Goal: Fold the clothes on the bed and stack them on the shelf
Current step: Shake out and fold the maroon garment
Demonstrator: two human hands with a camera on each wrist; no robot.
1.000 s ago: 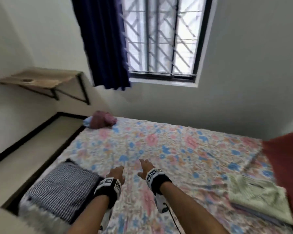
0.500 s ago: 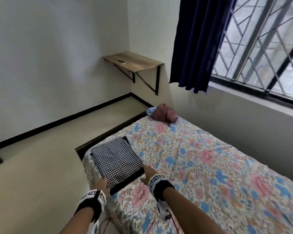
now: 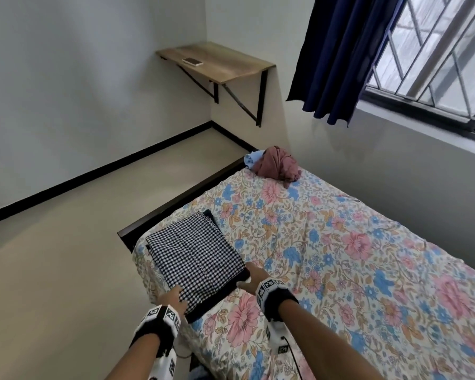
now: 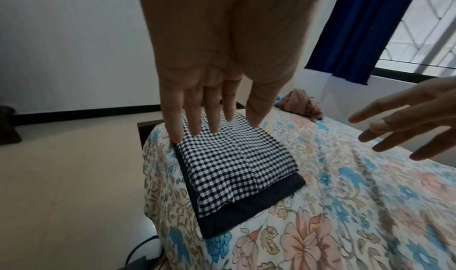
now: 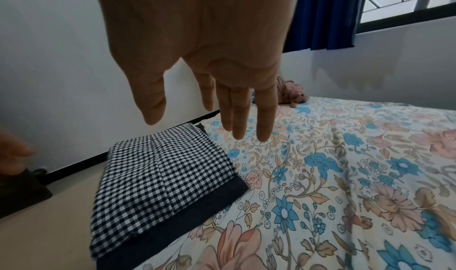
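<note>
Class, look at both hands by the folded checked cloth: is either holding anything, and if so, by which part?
Nothing is held. The left hand and right hand are open with straight fingers, reaching at the near corners of the checked cloth, not gripping it.

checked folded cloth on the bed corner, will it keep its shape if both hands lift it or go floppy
The checked folded cloth is thin fabric, so it will probably sag unless supported from beneath. It lies on a dark garment, so the layers may slide apart. Probably light, judging by its flatness.
</note>
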